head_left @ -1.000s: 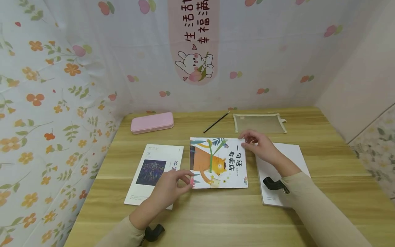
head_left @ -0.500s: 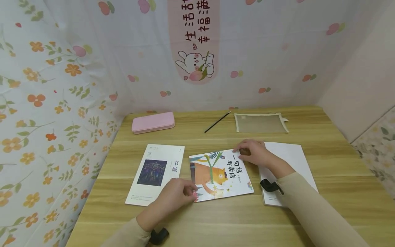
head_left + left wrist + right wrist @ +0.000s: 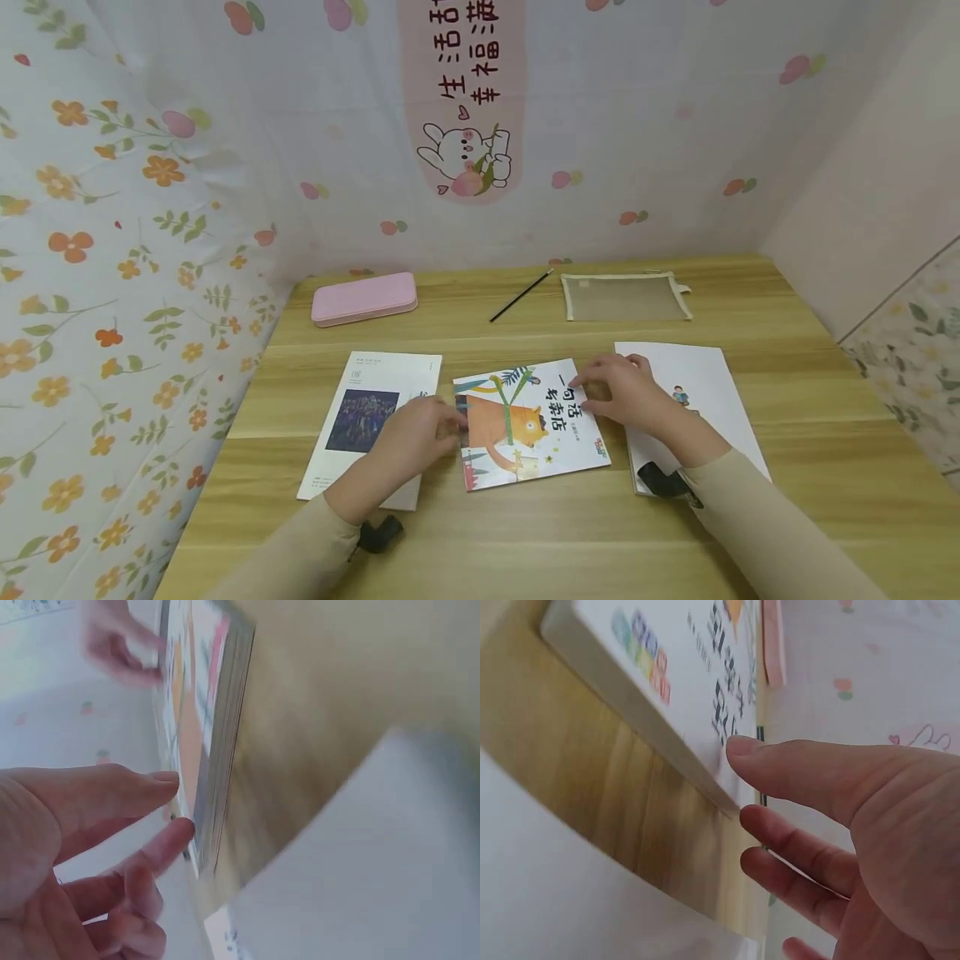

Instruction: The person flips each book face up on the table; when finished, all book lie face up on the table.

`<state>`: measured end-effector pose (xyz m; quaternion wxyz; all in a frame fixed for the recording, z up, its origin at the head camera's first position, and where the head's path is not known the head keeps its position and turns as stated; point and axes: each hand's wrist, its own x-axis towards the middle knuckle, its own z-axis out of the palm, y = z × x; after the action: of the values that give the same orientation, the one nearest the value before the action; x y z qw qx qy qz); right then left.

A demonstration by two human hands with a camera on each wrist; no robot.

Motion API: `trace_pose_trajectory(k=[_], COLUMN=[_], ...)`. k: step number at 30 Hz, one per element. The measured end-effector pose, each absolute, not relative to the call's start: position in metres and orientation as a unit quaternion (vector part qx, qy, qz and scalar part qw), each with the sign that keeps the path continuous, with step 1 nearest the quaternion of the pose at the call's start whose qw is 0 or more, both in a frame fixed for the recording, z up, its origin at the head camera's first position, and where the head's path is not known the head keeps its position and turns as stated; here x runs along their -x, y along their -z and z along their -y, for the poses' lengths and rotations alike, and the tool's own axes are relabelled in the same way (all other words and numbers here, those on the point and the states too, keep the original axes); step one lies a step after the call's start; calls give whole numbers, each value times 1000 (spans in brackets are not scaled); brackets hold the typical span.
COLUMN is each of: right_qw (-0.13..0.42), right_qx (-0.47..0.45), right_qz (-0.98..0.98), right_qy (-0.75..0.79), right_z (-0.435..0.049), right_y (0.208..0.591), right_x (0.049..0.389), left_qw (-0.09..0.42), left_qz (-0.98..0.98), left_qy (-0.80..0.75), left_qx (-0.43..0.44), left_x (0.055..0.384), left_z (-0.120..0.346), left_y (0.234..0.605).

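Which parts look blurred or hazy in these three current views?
Head view: fairly evenly lit, large title on the picture book readable; left wrist: pale haze, tabletop smeared; right wrist: the cover's colored logo blurred, white book out of focus.

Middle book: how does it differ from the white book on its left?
The middle book has a colourful illustrated cover; the white book carries one dark picture. The middle book looks nearly square; the white book is a longer rectangle. The left hand and right hand flank the middle book; the left hand partly hides the white book. Both lie cover up on the table.
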<state>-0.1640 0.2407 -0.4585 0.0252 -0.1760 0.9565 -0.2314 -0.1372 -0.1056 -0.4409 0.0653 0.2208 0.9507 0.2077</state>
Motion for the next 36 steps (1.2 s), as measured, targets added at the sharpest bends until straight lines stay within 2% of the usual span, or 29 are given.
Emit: trace_pose_trajectory(k=[8, 16, 23, 36], right_qw=[31, 28, 38, 37], right_qx=[192, 195, 196, 198], right_qz=[-959, -964, -962, -961], right_qy=[204, 178, 185, 188], right_z=[-238, -235, -235, -239], right_y=[450, 449, 451, 452], right_x=[135, 114, 110, 112], left_qw=[46, 48, 73, 87], left_qz=[-948, -949, -948, -950], left_qy=[-159, -151, -162, -171], left_qx=[-272, -273, -265, -245], left_x=[168, 193, 197, 194], left_z=[104, 100, 102, 106], left_y=[440, 442, 446, 448])
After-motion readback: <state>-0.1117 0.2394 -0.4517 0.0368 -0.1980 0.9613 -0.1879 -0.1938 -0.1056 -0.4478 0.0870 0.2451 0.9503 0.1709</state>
